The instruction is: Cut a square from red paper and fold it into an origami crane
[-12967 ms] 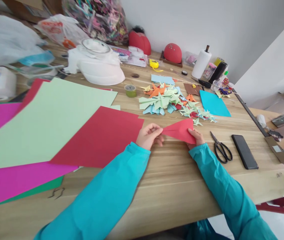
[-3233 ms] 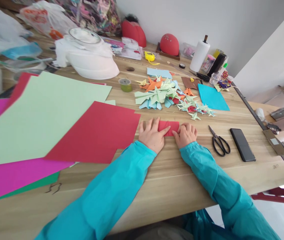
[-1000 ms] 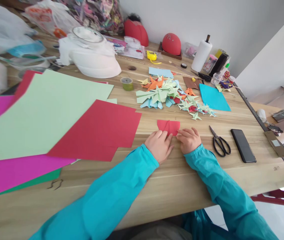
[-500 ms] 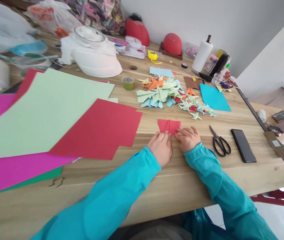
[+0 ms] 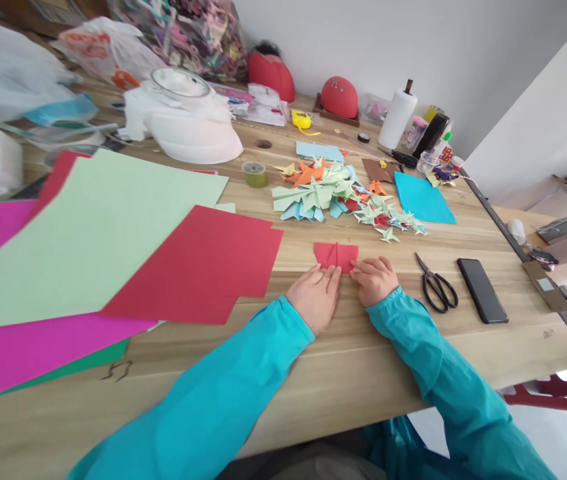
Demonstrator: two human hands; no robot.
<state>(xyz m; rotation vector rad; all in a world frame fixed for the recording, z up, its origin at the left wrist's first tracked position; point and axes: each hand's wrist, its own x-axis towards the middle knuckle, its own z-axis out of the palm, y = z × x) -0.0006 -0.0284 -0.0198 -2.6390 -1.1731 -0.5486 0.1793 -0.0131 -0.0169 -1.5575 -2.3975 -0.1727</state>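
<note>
A small folded piece of red paper point(image 5: 336, 253) with a vertical crease down its middle lies on the wooden table. My left hand point(image 5: 315, 297) is on its near edge, fingers together and pressing the paper down. At the lower right corner, my right hand point(image 5: 376, 279) has its fingers curled in and pinches the paper; the thumb is partly hidden. Beyond the paper lies a heap of folded paper stars and shapes point(image 5: 323, 190) in green, blue, orange and red. Black-handled scissors point(image 5: 438, 288) rest to the right of my right hand.
Large sheets of green paper point(image 5: 98, 233) and red paper point(image 5: 198, 267) cover the left side. A phone point(image 5: 483, 291) lies right of the scissors. A blue square sheet point(image 5: 424, 197), a tape spool point(image 5: 254, 174) and a white cap point(image 5: 198, 137) stand farther back.
The view has shifted slightly, so the far objects sit a little lower. My left hand has slid slightly left and down along the red paper; the right hand is nearly still.
</note>
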